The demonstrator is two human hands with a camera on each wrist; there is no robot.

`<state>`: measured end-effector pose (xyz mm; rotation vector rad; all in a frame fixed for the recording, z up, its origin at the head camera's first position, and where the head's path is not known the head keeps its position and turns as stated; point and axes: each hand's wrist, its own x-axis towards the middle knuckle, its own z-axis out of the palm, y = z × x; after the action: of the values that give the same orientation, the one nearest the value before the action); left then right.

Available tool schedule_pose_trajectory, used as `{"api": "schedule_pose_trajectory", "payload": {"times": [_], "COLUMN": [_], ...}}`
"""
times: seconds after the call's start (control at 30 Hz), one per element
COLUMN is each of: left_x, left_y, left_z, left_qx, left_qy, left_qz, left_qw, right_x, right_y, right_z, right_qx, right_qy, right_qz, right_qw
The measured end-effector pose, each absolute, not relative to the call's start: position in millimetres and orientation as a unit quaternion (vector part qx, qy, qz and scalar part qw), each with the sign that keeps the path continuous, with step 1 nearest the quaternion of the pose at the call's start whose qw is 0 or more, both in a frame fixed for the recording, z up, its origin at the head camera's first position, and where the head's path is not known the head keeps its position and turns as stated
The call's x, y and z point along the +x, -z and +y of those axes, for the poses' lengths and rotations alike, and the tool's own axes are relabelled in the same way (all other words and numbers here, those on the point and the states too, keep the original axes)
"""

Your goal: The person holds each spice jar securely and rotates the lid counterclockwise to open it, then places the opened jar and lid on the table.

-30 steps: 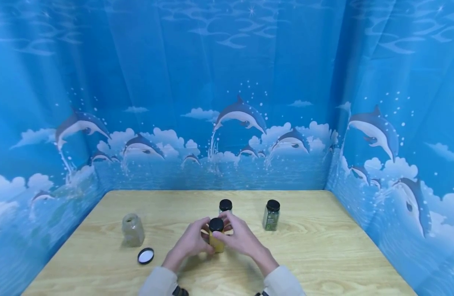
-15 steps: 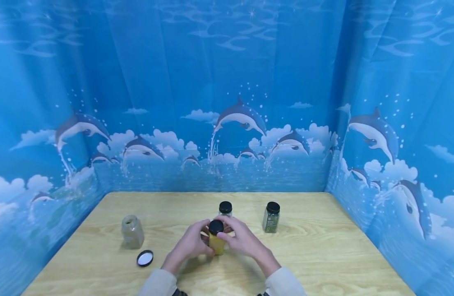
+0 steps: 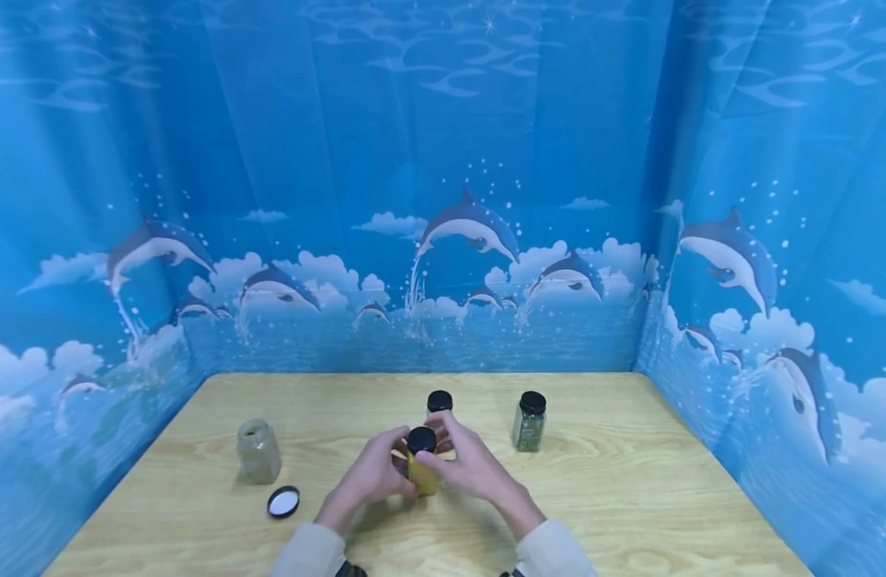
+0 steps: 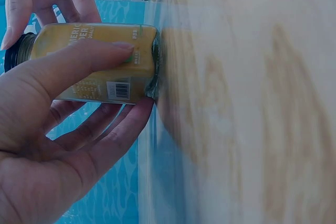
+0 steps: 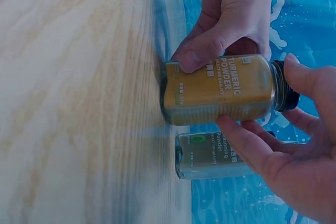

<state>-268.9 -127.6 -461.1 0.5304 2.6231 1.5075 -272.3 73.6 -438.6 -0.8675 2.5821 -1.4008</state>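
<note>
A glass jar of yellow turmeric powder [image 5: 231, 90] stands upright on the table, its black lid [image 3: 422, 439] on top. My left hand [image 3: 376, 467] grips the jar's body low down, thumb across the label side in the left wrist view. My right hand [image 3: 471, 461] holds the jar at its lid. In the right wrist view its thumb [image 5: 300, 77] presses the lid's rim, while a fingertip touches the glass below. Behind the hands stands another black-lidded jar [image 3: 439, 403], partly hidden; its label reads seasoning powder in the right wrist view.
On the right stands a jar of green herbs [image 3: 531, 425] with a black lid. At left is a lidless, cloudy glass jar [image 3: 258, 453]. A loose black lid [image 3: 283, 502] lies beside it, white inside up. Blue dolphin curtains [image 3: 443, 240] enclose the wooden table [image 3: 616, 497].
My right hand's thumb and fingers shift slightly around the lid, moving one way and then back. The left hand keeps its grip, and the jar stays in place.
</note>
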Motion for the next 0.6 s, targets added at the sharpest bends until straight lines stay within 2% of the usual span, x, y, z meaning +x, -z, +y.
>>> {"api": "schedule_pose_trajectory", "payload": {"times": [0.6], "left_x": [-268.8], "left_y": [462.5], "left_z": [-128.3], "left_qx": [0.172], "left_qy": [-0.491], "left_qz": [0.853], "left_qw": [0.03], "right_x": [-272.8], "right_y": [437.5], "right_z": [73.2], "right_qx": [-0.286], "right_qy": [0.455], "right_qz": [0.843], "right_qw": [0.034]}}
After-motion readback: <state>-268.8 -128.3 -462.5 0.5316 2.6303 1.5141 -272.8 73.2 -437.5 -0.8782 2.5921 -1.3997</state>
